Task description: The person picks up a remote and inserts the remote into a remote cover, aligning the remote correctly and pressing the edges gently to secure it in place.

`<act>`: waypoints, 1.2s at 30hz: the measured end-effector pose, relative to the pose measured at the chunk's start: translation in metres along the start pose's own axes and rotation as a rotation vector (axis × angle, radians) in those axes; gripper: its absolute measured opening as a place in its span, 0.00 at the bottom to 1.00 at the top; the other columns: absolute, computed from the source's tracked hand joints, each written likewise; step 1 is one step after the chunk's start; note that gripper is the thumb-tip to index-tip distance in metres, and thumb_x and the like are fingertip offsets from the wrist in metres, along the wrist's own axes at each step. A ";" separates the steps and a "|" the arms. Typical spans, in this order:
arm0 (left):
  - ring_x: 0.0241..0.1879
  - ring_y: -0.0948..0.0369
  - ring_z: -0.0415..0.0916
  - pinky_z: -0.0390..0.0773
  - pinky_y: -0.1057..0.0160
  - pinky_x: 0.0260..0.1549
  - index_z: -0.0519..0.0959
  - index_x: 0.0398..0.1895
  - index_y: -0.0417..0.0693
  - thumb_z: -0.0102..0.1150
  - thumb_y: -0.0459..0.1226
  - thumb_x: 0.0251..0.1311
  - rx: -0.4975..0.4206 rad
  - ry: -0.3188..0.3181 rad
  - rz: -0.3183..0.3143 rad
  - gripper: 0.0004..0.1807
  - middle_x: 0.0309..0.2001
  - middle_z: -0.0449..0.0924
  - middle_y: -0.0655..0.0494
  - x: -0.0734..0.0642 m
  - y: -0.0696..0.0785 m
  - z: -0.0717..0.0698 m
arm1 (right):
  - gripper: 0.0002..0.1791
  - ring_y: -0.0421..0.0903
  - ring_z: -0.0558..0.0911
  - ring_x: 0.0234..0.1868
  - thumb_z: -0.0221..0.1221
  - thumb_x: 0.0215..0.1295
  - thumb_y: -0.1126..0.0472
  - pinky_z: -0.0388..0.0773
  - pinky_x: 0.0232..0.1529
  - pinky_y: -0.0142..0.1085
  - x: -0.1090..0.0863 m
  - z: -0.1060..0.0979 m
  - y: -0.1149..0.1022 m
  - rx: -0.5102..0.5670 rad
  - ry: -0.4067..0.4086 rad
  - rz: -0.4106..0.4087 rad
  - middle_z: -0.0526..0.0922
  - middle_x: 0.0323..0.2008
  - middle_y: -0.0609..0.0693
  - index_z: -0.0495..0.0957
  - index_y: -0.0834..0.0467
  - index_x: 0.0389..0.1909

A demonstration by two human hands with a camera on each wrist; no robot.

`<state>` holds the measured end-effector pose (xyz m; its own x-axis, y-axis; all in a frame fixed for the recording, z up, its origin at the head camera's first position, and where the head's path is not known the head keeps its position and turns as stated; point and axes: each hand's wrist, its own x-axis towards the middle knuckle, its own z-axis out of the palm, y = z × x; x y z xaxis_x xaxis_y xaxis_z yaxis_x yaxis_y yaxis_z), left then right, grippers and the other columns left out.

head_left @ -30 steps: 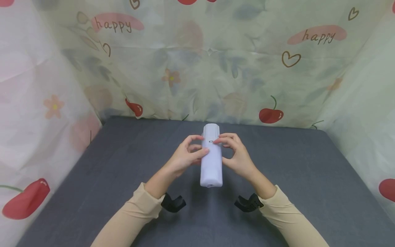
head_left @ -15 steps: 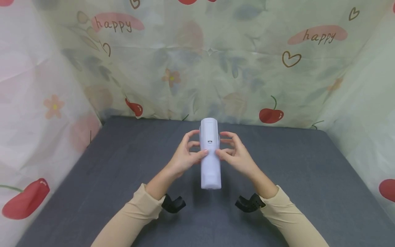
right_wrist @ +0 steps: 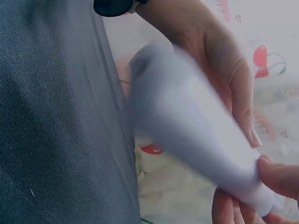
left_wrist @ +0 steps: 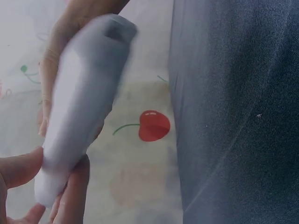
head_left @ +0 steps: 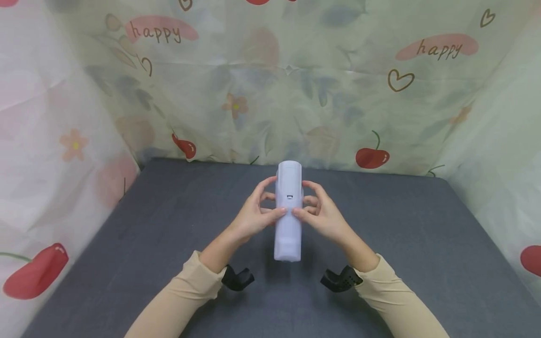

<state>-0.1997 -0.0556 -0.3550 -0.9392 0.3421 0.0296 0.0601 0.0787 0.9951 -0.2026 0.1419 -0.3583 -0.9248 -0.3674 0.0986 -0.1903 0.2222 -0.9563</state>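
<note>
A long, smooth, whitish object (head_left: 288, 237) with rounded edges is held up over the table in the head view. A small dark rectangular slot (head_left: 289, 197) sits on its upward face; its exact kind is unclear. My left hand (head_left: 255, 213) grips it from the left, thumb on the face and fingers at the side and behind. From the right, my right hand (head_left: 324, 213) holds it the same way, both thumbs nearly level below the slot. In the left wrist view the whitish object (left_wrist: 84, 98) is slightly blurred, and a dark recess (left_wrist: 113, 32) shows at one end.
Dark grey cloth covers the table (head_left: 401, 225). Behind it hangs a patterned curtain (head_left: 291, 103) with cherries, flowers and lettering, and similar curtains close off both sides. Black bands (head_left: 237, 279) sit at both wrists beside beige sleeves (head_left: 181, 291).
My right fingers have left the upward face for the side, and the right thumb has come onto the face. The object has tilted and turned slightly, its far end rising in view.
</note>
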 end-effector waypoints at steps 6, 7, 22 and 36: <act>0.40 0.50 0.82 0.81 0.52 0.42 0.51 0.69 0.57 0.58 0.30 0.59 0.012 0.037 0.034 0.38 0.49 0.74 0.38 0.001 0.001 -0.001 | 0.41 0.51 0.83 0.42 0.59 0.61 0.67 0.80 0.44 0.40 0.000 -0.001 0.001 0.027 -0.019 -0.003 0.74 0.51 0.69 0.45 0.56 0.68; 0.41 0.50 0.82 0.81 0.53 0.42 0.51 0.69 0.57 0.57 0.30 0.59 0.014 0.034 0.042 0.39 0.48 0.74 0.38 0.001 0.000 -0.001 | 0.42 0.51 0.83 0.42 0.60 0.61 0.67 0.80 0.44 0.41 0.000 -0.001 0.002 0.028 -0.023 -0.001 0.74 0.51 0.68 0.45 0.56 0.69; 0.37 0.51 0.83 0.82 0.56 0.39 0.37 0.73 0.70 0.66 0.28 0.50 0.102 -0.143 0.090 0.59 0.60 0.63 0.37 0.010 0.004 -0.016 | 0.41 0.41 0.84 0.40 0.59 0.61 0.67 0.80 0.43 0.41 -0.003 -0.001 0.000 0.059 -0.135 -0.001 0.74 0.49 0.66 0.46 0.53 0.69; 0.33 0.52 0.84 0.81 0.57 0.38 0.39 0.73 0.60 0.68 0.27 0.47 0.125 -0.172 0.129 0.58 0.59 0.68 0.36 0.009 0.006 -0.020 | 0.41 0.46 0.84 0.40 0.57 0.63 0.68 0.80 0.39 0.37 -0.005 -0.003 -0.002 -0.009 -0.149 -0.026 0.75 0.51 0.70 0.45 0.57 0.72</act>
<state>-0.2147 -0.0703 -0.3467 -0.8504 0.5102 0.1283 0.2268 0.1354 0.9645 -0.1987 0.1461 -0.3557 -0.8605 -0.5030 0.0808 -0.2174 0.2190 -0.9512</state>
